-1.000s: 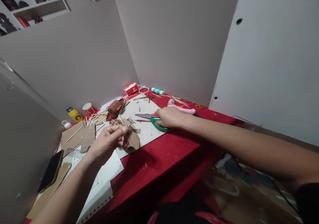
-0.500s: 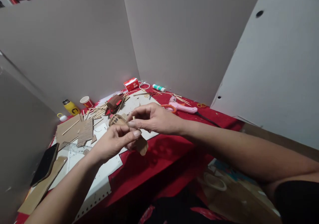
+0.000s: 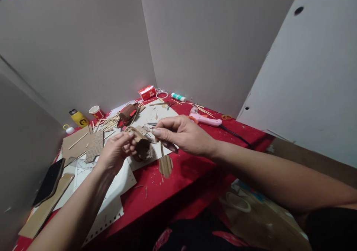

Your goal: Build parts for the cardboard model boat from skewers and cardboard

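Cardboard model (image 3: 141,144) sat gripped in the left hand (image 3: 115,155) just above the bench (image 3: 195,169). The right hand (image 3: 182,134) had left the scissors a second earlier and come across — its fingertips now pinched together beside the model, on something too small to tell. A loose cardboard scrap (image 3: 166,165) lay just below that hand, the pink glue gun (image 3: 205,120) beyond it.

home craft corner | glue gun (image 3: 205,120), cardboard scraps (image 3: 80,145), sticks (image 3: 107,125), red table (image 3: 189,169)

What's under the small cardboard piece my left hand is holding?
Under the cardboard piece in the left hand lies white paper on the red table. The spot directly beneath is hidden.
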Motion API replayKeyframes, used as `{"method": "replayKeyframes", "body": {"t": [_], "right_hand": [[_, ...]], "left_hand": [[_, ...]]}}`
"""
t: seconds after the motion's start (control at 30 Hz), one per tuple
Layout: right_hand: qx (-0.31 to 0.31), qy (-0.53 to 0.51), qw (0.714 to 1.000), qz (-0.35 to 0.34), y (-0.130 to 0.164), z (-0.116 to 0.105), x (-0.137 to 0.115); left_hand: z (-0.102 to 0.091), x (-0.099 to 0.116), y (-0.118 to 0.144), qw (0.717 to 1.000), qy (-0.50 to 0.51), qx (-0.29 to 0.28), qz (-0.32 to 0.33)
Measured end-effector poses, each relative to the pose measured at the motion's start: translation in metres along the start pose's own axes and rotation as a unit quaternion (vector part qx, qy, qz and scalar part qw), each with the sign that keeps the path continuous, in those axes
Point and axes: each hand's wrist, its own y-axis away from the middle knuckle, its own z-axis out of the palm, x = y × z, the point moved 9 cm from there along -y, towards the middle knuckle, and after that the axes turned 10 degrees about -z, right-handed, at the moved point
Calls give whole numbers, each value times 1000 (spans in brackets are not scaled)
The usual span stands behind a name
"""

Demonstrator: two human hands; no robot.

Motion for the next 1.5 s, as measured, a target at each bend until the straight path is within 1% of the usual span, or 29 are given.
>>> {"method": "replayKeyframes", "body": {"t": [0.07, 0.17, 0.23, 0.3, 0.4, 0.53, 0.67, 0.8, 0.9, 1.0, 1.1, 1.2, 1.33, 1.4, 1.5], "right_hand": [[34, 5, 999, 14, 1, -7, 1], [74, 4, 997, 22, 2, -14, 3], [85, 0, 996, 25, 3, -15, 5], [86, -1, 996, 28, 4, -14, 8], [77, -1, 997, 30, 8, -9, 10], [58, -18, 997, 37, 13, -2, 13], [52, -52, 995, 61, 19, 4, 20], [37, -84, 990, 108, 27, 11, 31], [7, -96, 986, 133, 32, 17, 37], [-3, -85, 986, 142, 33, 18, 43], [-5, -73, 985, 157, 33, 23, 52], [-19, -77, 979, 189, 33, 35, 62], [-39, -83, 970, 225, 34, 48, 70], [-39, -97, 967, 230, 35, 51, 72], [-42, -124, 964, 231, 39, 53, 75]], "left_hand": [[-8, 4, 2, 999, 13, 31, 30], [-4, 0, 13, 997, -31, 33, 55], [9, -5, 26, 993, -97, 7, 66], [25, -14, 39, 988, -139, -28, 63], [40, -25, 53, 989, -126, -60, 45], [48, -37, 62, 991, -113, -73, 23], [46, -51, 65, 993, -99, -64, 15], [43, -67, 67, 994, -83, -71, 0], [36, -76, 70, 994, -83, -67, -15], [27, -83, 73, 993, -91, -66, -34], [16, -84, 72, 993, -103, -42, -39], [12, -81, 66, 995, -95, -31, -29], [14, -78, 56, 997, -36, -61, -18], [15, -77, 53, 997, -17, -78, -18], [14, -78, 49, 996, -11, -81, -24]]}}
